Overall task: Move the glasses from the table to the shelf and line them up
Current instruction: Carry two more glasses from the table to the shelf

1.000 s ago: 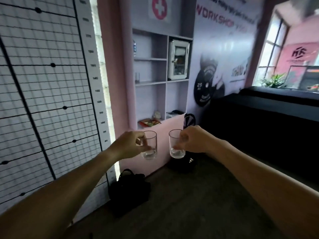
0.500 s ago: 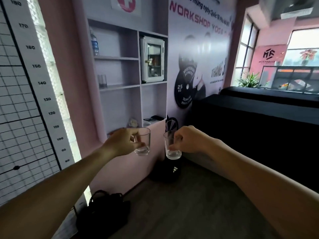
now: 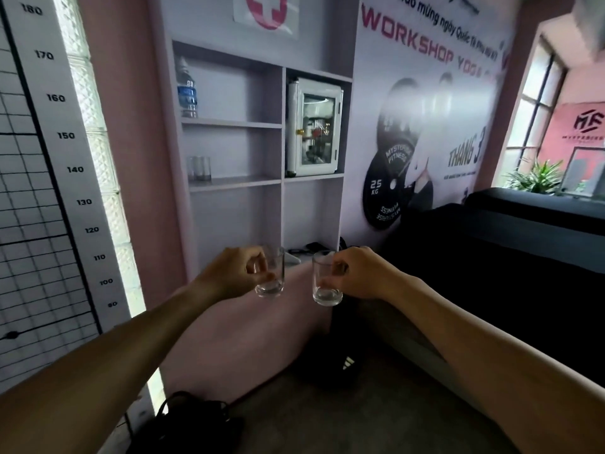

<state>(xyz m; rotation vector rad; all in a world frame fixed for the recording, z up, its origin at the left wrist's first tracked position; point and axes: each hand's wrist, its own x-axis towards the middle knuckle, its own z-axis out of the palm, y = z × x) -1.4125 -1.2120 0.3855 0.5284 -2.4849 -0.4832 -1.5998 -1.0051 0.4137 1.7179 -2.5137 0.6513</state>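
Note:
My left hand (image 3: 234, 273) grips a small clear glass (image 3: 272, 276) by its side, held upright in the air. A second clear glass (image 3: 324, 283) hangs upright in my right hand (image 3: 357, 273), close beside the first. Both glasses are in front of the lower part of a lilac wall shelf unit (image 3: 234, 183). On its middle-left board stand two more glasses (image 3: 199, 168) at the left end. The rest of that board is bare.
A water bottle (image 3: 187, 90) stands on the upper shelf. A white glass-door cabinet (image 3: 314, 126) fills the right compartment. Small items lie on the low ledge (image 3: 301, 252). Two black bags (image 3: 343, 368) (image 3: 183, 424) sit on the floor. A dark couch (image 3: 491, 244) is at the right.
The shelf unit has grown larger and nearer in view as I came closer with both glasses. My hands keep the same grip and spacing.

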